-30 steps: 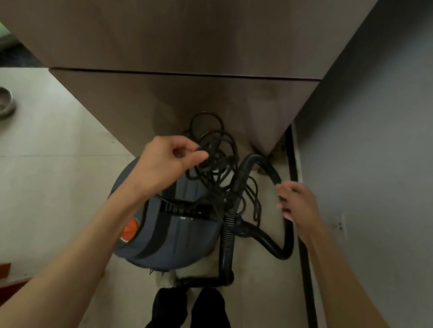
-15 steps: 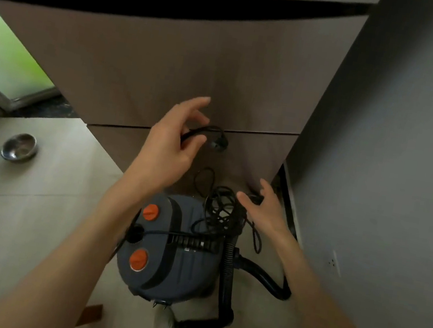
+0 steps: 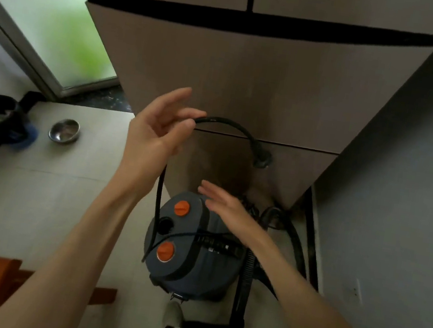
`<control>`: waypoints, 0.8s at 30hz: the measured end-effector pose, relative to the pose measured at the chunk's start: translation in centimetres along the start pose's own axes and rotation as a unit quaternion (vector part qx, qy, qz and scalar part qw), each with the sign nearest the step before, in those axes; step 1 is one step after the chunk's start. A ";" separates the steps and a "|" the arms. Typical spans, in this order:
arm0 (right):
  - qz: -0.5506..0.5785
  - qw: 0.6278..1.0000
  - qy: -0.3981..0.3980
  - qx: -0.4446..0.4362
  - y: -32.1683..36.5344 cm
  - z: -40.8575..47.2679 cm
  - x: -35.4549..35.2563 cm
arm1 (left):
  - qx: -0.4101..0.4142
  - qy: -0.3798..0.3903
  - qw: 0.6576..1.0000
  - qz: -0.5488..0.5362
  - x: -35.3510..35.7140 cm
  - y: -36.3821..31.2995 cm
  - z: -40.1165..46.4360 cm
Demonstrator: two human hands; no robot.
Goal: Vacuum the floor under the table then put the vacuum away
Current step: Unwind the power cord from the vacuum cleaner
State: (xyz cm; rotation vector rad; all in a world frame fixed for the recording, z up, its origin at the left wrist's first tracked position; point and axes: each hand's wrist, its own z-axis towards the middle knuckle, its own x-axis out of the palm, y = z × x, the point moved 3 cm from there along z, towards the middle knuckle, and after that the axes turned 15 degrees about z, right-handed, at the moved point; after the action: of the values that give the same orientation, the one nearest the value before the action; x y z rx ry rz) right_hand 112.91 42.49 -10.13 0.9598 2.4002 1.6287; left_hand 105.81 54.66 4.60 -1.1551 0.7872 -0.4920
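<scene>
A squat grey canister vacuum (image 3: 190, 250) with two orange round knobs (image 3: 182, 208) and a black top handle stands on the pale tiled floor (image 3: 35, 192), just in front of a tall brown cabinet (image 3: 239, 82) and beside a grey wall (image 3: 403, 193). Its black ribbed hose (image 3: 245, 281) loops round the right side of the body. The left hand (image 3: 154, 134) is raised above the vacuum, pinching the thin black power cord (image 3: 227, 123) between thumb and fingers; the cord arches over to its plug (image 3: 262, 161), which hangs free. The right hand (image 3: 228, 208) hovers flat and spread over the top of the vacuum, holding nothing. No brand name or lettering is legible. A small steel bowl (image 3: 64, 130) sits on the floor to the left.
</scene>
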 end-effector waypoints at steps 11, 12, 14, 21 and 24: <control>-0.050 0.974 0.180 0.132 -7.8 0.5 10.0 | -0.116 -0.196 0.974 -0.021 -11.0 8.9 1.3; -0.050 0.979 0.153 0.122 -7.7 0.6 9.5 | -0.133 -0.206 0.970 0.003 -12.0 10.3 1.2; -0.047 0.990 0.080 0.107 -7.0 0.8 7.6 | -0.174 -0.196 0.962 0.074 -12.4 13.0 0.4; -0.094 0.996 -0.007 0.004 -3.8 3.0 6.6 | -0.205 0.176 0.887 0.374 -8.3 18.1 -4.4; -0.133 0.991 0.013 -0.017 -2.5 3.5 8.3 | -0.091 0.327 0.863 0.374 -5.2 17.2 -6.0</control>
State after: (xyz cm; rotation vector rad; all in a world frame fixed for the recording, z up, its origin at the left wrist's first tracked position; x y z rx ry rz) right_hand 106.54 49.20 -11.61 0.5845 2.3839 1.5862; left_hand 97.10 60.63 -11.09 -0.7402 1.8136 -0.1338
